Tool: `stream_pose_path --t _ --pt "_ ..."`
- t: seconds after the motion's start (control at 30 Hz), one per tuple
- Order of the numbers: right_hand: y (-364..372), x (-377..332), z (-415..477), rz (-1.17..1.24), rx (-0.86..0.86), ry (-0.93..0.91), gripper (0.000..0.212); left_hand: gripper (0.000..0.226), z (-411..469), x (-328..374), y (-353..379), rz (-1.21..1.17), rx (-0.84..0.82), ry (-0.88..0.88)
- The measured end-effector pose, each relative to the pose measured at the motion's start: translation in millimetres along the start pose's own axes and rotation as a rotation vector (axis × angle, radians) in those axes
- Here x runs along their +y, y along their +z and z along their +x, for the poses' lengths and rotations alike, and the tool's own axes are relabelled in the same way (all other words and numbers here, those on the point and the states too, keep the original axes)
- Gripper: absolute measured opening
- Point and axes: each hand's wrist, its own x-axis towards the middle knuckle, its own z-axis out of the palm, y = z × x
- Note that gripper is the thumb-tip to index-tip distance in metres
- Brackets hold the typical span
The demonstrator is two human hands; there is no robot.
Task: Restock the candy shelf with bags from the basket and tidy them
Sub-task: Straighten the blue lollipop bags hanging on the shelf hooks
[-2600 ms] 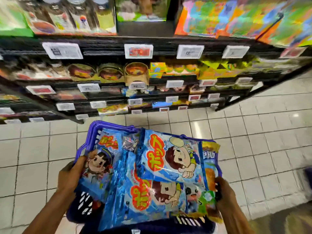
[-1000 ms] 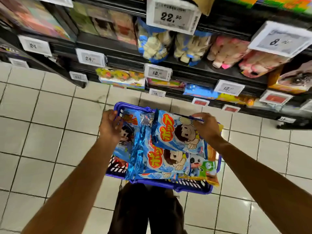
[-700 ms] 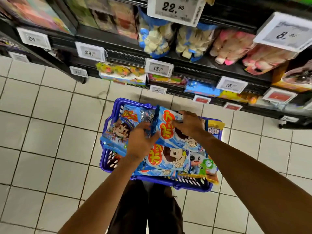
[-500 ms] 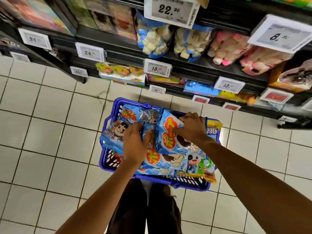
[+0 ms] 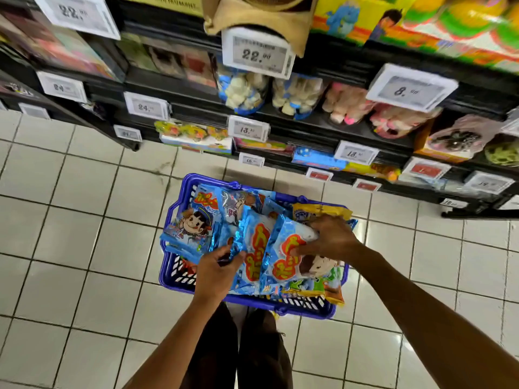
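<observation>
A blue plastic basket (image 5: 179, 273) stands on the tiled floor in front of my feet, filled with blue candy bags. My right hand (image 5: 328, 238) grips the top of one blue bag with red-orange lettering (image 5: 283, 259) and holds it on edge. My left hand (image 5: 217, 269) pinches the edge of a second such bag (image 5: 254, 248) beside it. A further blue bag with a cartoon face (image 5: 191, 223) lies at the basket's left. Yellow and green bags (image 5: 320, 284) lie at its right side.
Black shelves (image 5: 323, 119) with white price tags run across the top, holding marshmallow bags (image 5: 244, 91), pink sweets (image 5: 345, 103) and boxes. The lowest shelf edge is just beyond the basket. White floor tiles (image 5: 70, 234) spread to the left and right.
The basket went from carried in both hands to standing on the floor. Both hands moved onto the blue bags, gripped two and tipped them upright. The camera tilted up slightly.
</observation>
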Motion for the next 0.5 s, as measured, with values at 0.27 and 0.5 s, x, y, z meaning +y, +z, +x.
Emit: stream_pose_path --t 0.27,0.5 --pt "-48.9 -18.0 -84.6 0.470 0.044 -0.314 0.052 0.010 -35.7 99.9 -34.4 -0.011 -0.376 0.058" --pt "-152.7 -86.2 -200.8 0.825 0.077 -0.283 0.031 0.014 -101.0 284.4 -111.7 0.027 -0.588 0.143"
